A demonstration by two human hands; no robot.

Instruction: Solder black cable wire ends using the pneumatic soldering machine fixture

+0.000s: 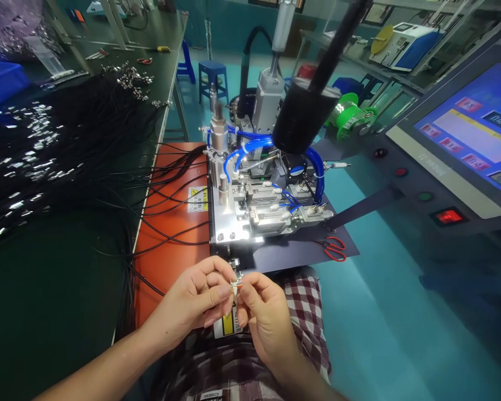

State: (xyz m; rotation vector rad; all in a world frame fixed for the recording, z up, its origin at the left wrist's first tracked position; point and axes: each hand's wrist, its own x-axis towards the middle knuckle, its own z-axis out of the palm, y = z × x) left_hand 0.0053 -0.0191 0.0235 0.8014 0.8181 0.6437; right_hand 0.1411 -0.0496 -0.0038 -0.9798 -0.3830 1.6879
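Between my two hands, just in front of the metal machine (271, 206), are some small thin wire ends (236, 283), pale with a bit of orange and green. My left hand (206, 292) pinches them from the left with thumb and forefinger. From the right, my right hand (261, 306) closes its thumb and forefinger on the same wire ends. The fingertips nearly touch and hide most of the piece. Below the hands a yellow and white label (226, 324) shows above checked cloth (307, 301).
Black cables (171, 195) cross an orange board (167, 223) left of the machine. More cables (67, 133) are heaped on the dark table (45, 289). Red-handled scissors (335, 248) lie right of the machine. A control screen (476, 133) stands at right, and a black cylinder (300, 120) overhangs the machine.
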